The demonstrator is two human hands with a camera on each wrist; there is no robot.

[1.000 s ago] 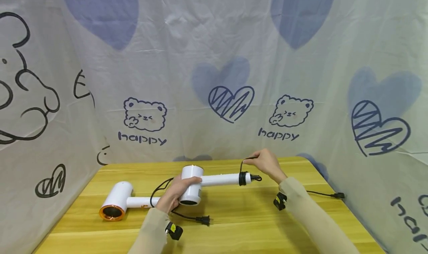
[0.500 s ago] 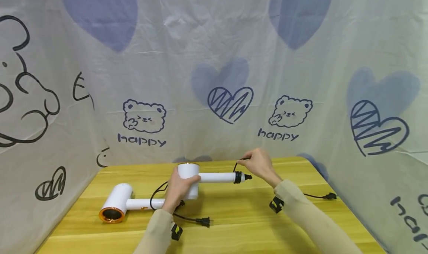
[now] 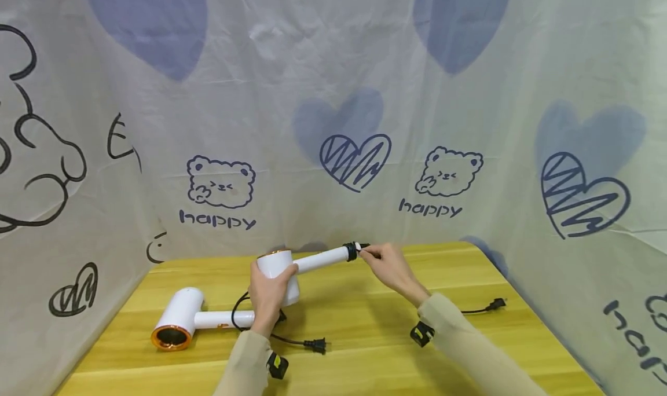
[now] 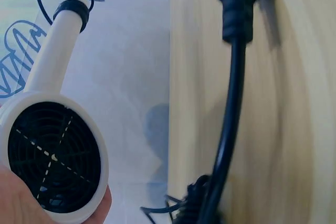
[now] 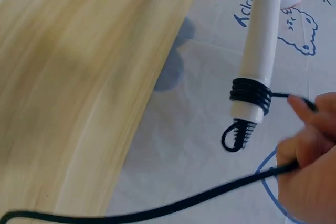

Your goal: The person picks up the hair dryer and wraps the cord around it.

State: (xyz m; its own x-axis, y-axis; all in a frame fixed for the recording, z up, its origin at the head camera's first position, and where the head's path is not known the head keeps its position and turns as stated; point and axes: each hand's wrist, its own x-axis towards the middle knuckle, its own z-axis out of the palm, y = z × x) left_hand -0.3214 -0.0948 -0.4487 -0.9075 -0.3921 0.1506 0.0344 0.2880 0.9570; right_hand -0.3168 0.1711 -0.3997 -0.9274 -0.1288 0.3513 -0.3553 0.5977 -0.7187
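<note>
Left hand (image 3: 268, 289): grasps raised hair dryer (image 3: 319, 261)
Right hand (image 3: 391, 270): pinches its cord (image 5: 251, 96), partly coiled round the handle (image 5: 261, 35)
Second dryer (image 3: 177, 318): near table's (image 3: 375, 349) left edge

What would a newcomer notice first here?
Likely the white hair dryer held by the left hand, black cord coiled round its handle and gripped by the right hand. Next, a second, orange-rimmed hair dryer at the left of the table, then blue hearts on the cloth behind.

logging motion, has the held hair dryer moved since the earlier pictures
Yes, the held hair dryer moved left in the head view, its handle tilting up, judged against the middle scribbled heart.
</note>
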